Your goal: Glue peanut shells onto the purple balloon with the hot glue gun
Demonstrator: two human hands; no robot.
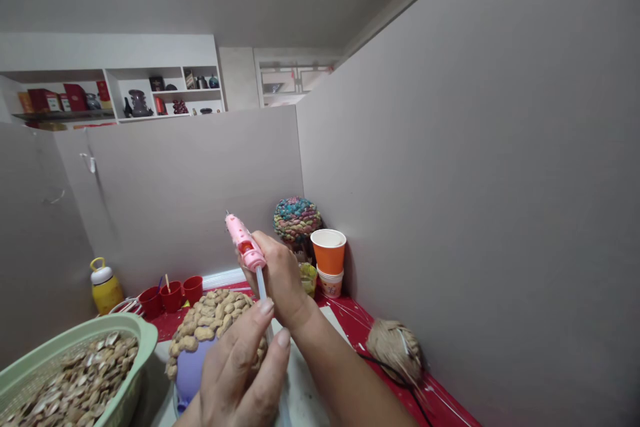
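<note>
My right hand [280, 273] is wrapped round a pink hot glue gun [245, 242], its nozzle tilted up and to the left. A long translucent glue stick [261, 283] sticks out of the gun's back end. My left hand [240, 367] is closed about that stick, thumb and fingertips on either side of it; the exact contact is partly hidden. Below the hands sits a purple balloon [191, 368] with peanuts [220, 310] in their shells covering its upper part. My left hand hides part of the balloon.
A green basket [145, 340] of shells stands at left. Behind are a yellow bottle [106, 290], red cups [171, 296], a colourful ball-shaped craft [297, 219] and stacked paper cups [329, 253]. Twine [395, 349] and a black cord [383, 365] lie right, beside a grey partition [475, 213].
</note>
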